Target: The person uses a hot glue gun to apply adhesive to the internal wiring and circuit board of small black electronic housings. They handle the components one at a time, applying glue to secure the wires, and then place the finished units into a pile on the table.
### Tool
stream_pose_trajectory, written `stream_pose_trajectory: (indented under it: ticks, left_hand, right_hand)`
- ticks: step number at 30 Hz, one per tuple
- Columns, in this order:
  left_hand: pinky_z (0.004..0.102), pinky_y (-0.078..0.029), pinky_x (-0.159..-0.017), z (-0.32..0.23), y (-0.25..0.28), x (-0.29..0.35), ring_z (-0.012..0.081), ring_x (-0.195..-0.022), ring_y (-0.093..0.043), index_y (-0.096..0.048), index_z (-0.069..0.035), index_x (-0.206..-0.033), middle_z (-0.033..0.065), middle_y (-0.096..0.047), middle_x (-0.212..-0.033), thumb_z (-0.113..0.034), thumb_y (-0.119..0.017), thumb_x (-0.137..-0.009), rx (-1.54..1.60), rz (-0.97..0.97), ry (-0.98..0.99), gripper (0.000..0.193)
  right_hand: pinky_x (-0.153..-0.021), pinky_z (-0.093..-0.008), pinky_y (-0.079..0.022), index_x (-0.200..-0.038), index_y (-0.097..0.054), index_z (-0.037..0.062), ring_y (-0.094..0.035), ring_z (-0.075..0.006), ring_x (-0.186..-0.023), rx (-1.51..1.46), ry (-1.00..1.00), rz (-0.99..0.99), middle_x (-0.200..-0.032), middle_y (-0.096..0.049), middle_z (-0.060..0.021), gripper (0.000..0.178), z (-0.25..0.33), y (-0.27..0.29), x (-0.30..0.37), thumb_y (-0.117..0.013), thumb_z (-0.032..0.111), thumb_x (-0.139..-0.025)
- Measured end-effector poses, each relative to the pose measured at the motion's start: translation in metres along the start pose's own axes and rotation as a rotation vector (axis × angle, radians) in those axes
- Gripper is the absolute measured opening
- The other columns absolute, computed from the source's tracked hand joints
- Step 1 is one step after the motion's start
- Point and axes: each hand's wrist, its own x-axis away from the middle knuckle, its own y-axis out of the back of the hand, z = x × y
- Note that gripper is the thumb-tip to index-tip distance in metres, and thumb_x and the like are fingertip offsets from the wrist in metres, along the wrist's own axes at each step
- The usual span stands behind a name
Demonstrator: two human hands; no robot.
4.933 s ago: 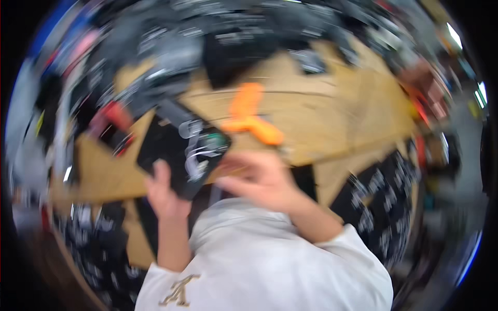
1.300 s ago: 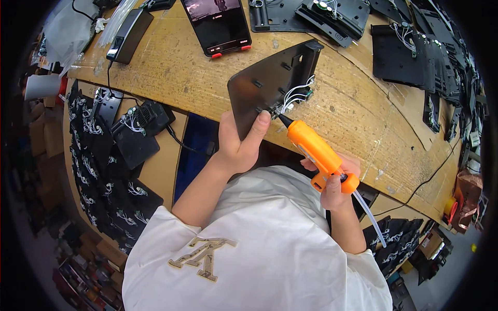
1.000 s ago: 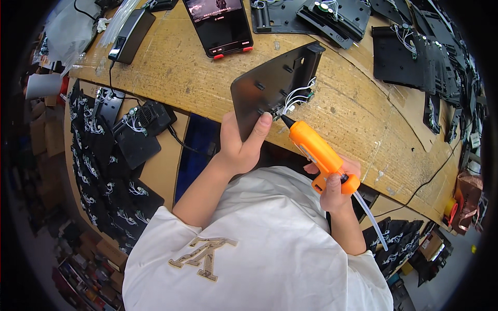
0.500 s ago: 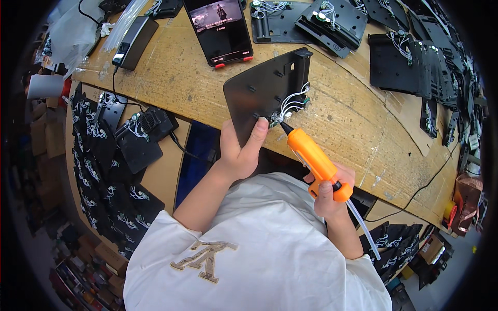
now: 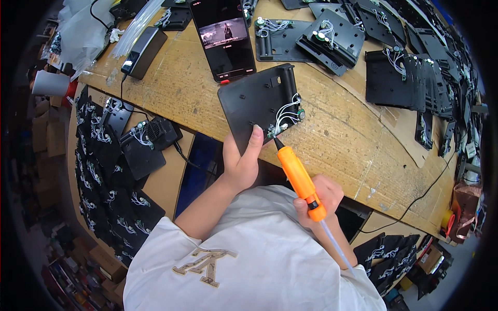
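Note:
My left hand (image 5: pixel 243 160) grips a black plastic panel (image 5: pixel 246 103) by its lower edge, thumb on the face and the panel tilted up. White wires (image 5: pixel 284 111) run along the panel's right side between small green circuit boards. My right hand (image 5: pixel 322 199) is wrapped round an orange hot glue gun (image 5: pixel 296 173). Its dark nozzle points up at the lower circuit board, right by my left thumb; whether it touches cannot be made out. A clear glue stick (image 5: pixel 337 243) sticks out of the gun's rear end.
A phone (image 5: pixel 223 41) stands behind the panel on the wooden table (image 5: pixel 337 129). Wired black panels are stacked at the far right (image 5: pixel 399 78) and back (image 5: pixel 332 39). More lie on cardboard at the left (image 5: pixel 109 181). A black box (image 5: pixel 144 52) with a cable sits back left.
The panel has turned to lie flatter toward me and sits slightly lower. The glue gun has swung left and become more upright, its nozzle still by the lower circuit board.

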Motion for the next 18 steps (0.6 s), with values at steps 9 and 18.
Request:
stream_pose_trajectory:
  ticks: [9, 18]
  left_hand:
    - [0.0254, -0.044, -0.08, -0.046, 0.006, 0.006, 0.0107, -0.088, -0.057, -0.061, 0.004, -0.107, 0.0053, -0.064, -0.098, -0.01, -0.055, -0.095, -0.188, -0.123, -0.17, 0.019]
    - [0.0225, -0.04, -0.062, -0.027, 0.01, -0.01, 0.0066, -0.071, -0.053, -0.063, 0.005, -0.1, 0.004, -0.064, -0.083, -0.008, -0.057, -0.091, -0.356, 0.035, -0.11, 0.017]
  right_hand:
    - [-0.07, -0.0375, -0.047, -0.102, -0.06, -0.0023, -0.06, -0.0214, -0.075, -0.586, -0.424, -0.259, -0.083, -0.062, -0.0097, 0.056, -0.034, 0.036, 0.042, -0.055, 0.052, -0.09]
    - [-0.086, -0.0407, -0.048, -0.108, -0.06, -0.0062, -0.062, -0.0285, -0.094, -0.752, -0.269, -0.23, -0.1, -0.065, -0.0175, 0.059, -0.04, 0.065, 0.014, -0.05, 0.05, -0.094]
